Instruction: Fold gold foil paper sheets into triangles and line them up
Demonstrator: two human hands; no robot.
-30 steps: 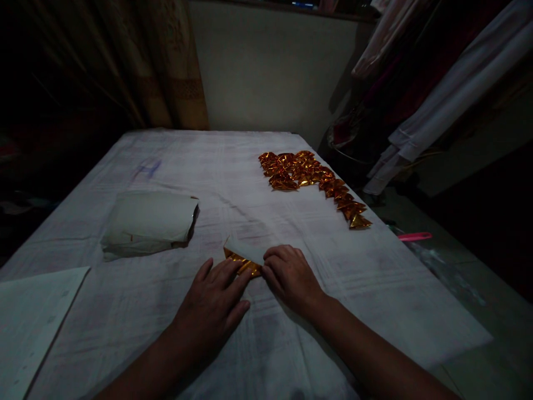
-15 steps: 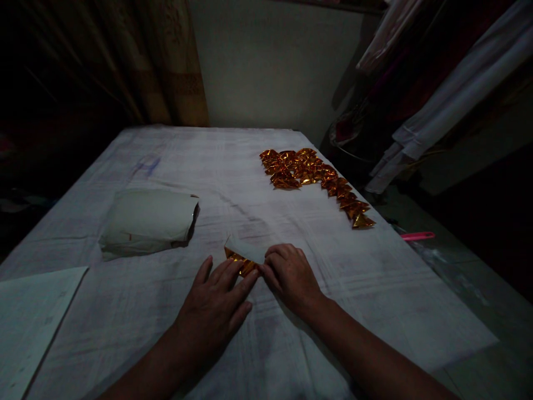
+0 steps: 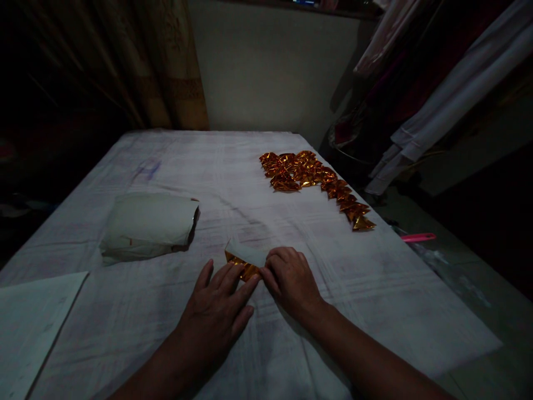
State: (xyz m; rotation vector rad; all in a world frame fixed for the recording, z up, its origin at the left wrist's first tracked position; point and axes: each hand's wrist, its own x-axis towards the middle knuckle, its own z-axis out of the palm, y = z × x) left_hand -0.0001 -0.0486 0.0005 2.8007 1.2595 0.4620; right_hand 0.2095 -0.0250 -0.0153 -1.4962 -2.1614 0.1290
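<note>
Dim light is leaving both sides of the room in deep shadow. A pale wall is standing at the far end, a patterned curtain is hanging far left, a cloth-covered table is filling the middle, and tiled floor is showing right.

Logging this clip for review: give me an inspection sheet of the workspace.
Surface: creased, pale checked cloth
Work things: partly folded gold-and-white foil paper; shiny orange-gold folded foil pieces, grouped far right
Clutter: pale grey rectangular paper-like stack, left; flat white paper sheet, near left
Hands: left hand, fingers on the foil paper; right hand pinches its right end
Cables: nothing clearly seen
Surroundings: dim; brown patterned fabric curtain, white hanging garment
</note>
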